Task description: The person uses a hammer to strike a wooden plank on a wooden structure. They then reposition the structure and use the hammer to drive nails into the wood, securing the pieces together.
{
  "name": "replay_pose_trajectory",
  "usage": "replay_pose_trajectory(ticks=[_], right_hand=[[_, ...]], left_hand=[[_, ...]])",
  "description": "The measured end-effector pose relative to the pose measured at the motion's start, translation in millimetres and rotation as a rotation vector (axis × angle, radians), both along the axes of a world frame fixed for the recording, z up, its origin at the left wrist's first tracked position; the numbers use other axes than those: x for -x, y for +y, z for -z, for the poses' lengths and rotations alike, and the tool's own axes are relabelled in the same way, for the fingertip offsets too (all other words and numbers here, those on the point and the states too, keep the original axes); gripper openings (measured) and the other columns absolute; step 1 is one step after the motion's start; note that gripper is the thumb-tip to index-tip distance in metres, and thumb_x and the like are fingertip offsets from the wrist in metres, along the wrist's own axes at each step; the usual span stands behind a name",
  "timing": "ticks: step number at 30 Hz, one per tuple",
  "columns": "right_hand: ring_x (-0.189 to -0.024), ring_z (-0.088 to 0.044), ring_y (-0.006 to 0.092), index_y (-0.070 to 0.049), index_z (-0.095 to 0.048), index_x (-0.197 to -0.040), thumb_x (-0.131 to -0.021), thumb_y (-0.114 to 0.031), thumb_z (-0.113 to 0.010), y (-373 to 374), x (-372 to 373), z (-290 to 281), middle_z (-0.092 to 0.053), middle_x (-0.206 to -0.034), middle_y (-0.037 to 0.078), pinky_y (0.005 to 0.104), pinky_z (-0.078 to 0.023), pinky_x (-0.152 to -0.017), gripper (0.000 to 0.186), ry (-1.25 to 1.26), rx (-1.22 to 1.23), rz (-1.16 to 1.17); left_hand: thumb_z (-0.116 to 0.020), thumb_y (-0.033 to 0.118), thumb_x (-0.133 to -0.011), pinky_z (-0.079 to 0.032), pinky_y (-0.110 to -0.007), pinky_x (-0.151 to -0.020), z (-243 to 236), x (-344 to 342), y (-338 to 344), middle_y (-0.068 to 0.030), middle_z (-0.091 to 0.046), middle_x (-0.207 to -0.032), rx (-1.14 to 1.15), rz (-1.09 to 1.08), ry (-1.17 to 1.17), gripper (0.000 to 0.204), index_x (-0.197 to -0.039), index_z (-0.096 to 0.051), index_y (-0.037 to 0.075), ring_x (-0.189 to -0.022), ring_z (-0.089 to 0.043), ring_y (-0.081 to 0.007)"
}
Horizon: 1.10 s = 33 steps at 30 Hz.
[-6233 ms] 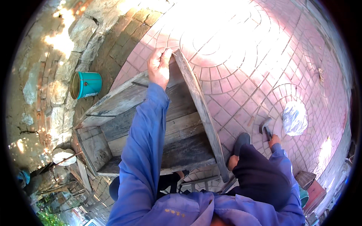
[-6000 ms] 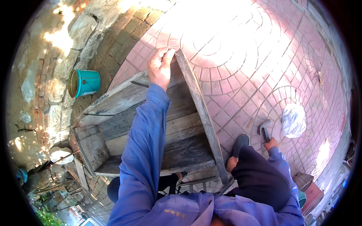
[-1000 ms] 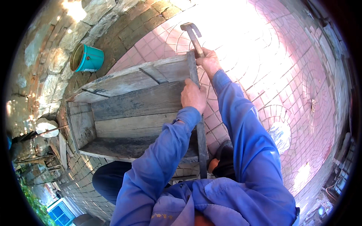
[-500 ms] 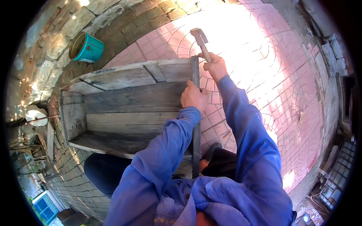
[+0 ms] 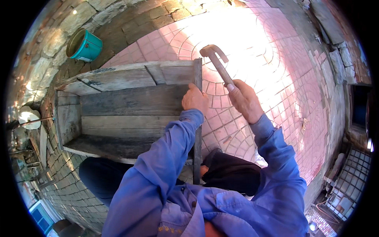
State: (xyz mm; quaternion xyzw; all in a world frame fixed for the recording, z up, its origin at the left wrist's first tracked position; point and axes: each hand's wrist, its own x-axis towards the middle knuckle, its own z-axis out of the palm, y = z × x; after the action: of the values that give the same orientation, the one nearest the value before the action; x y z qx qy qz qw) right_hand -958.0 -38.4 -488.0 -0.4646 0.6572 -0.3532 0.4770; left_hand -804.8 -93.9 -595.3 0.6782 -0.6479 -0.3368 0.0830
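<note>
A long weathered wooden box (image 5: 122, 78), open on top, rests across my legs, its inside made of grey and darkened boards. My left hand (image 5: 195, 99) grips the box's right end board (image 5: 197, 138), its fingers bent over the edge and its thumb side toward the far end. Just right of that board, clear of the wood, my right hand (image 5: 248, 102) is wrapped round the handle of a claw hammer (image 5: 220, 69). The hammer's head points up and away to the left, with its curved claw on the right. No nail can be made out.
A teal bucket (image 5: 90, 47) lies tilted by the stone wall (image 5: 51, 39) at far left. Pink patterned paving (image 5: 229, 118), brightly sunlit, spreads to the right. Wire mesh (image 5: 349, 183) stands at lower right, and wooden scraps (image 5: 43, 146) lie at left.
My right hand has drawn the hammer back toward me and to the right, away from the box's far corner. My left hand keeps its hold; the whole view has shifted slightly.
</note>
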Motion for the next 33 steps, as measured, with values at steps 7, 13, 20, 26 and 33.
replay_pose_trajectory(ticks=[7, 13, 20, 26, 33], right_hand=[[-0.058, -0.047, 0.0129, 0.0, -0.054, -0.088, -0.106, -0.036, -0.05, -6, -8, 10, -0.049, -0.065, 0.004, 0.0302, -0.041, -0.054, 0.041, 0.019, -0.018, -0.006], [-0.053, -0.046, 0.0117, -0.002, -0.054, -0.093, -0.107, -0.038, -0.047, -10, -8, 6, -0.048, -0.065, 0.001, 0.0285, -0.039, -0.046, 0.039, -0.114, -0.117, 0.057], [-0.05, -0.036, 0.0067, -0.006, -0.049, -0.101, -0.108, -0.041, -0.041, -1, -27, 26, -0.041, -0.07, -0.002, 0.0222, -0.032, -0.042, 0.036, -0.858, -0.356, 0.486], [-0.052, -0.033, 0.0049, -0.009, -0.047, -0.103, -0.109, -0.041, -0.036, 6, -26, 43, -0.037, -0.072, -0.004, 0.0205, -0.029, -0.042, 0.034, -1.125, -0.43, 0.505], [-0.052, -0.035, 0.0072, -0.007, -0.048, -0.101, -0.109, -0.041, -0.036, 9, -28, 50, -0.04, -0.073, -0.002, 0.0232, -0.031, -0.043, 0.037, -1.165, -0.492, 0.436]], left_hand=[[-0.065, 0.022, -0.088, -0.053, -0.052, -0.084, 2, -2, -1, -0.0277, -0.07, -0.096, -0.04, -0.021, 0.041, 0.034, -0.109, -0.053, -0.003, -0.093, -0.069, -0.0438], [-0.065, 0.02, -0.087, -0.053, -0.053, -0.085, 0, -2, 0, -0.0287, -0.07, -0.096, -0.032, -0.026, 0.047, 0.035, -0.11, -0.052, -0.004, -0.094, -0.068, -0.0445], [-0.066, 0.019, -0.086, -0.054, -0.052, -0.084, -1, 1, -3, -0.029, -0.07, -0.095, -0.01, -0.011, 0.017, 0.036, -0.108, -0.052, -0.005, -0.094, -0.069, -0.0447], [-0.066, 0.02, -0.085, -0.054, -0.052, -0.083, -1, -1, -1, -0.029, -0.07, -0.095, -0.017, 0.007, 0.012, 0.035, -0.107, -0.053, -0.005, -0.092, -0.069, -0.0444], [-0.067, 0.02, -0.086, -0.055, -0.05, -0.083, -2, -1, -2, -0.0288, -0.07, -0.095, -0.012, 0.006, 0.021, 0.034, -0.106, -0.053, -0.004, -0.093, -0.069, -0.0439]])
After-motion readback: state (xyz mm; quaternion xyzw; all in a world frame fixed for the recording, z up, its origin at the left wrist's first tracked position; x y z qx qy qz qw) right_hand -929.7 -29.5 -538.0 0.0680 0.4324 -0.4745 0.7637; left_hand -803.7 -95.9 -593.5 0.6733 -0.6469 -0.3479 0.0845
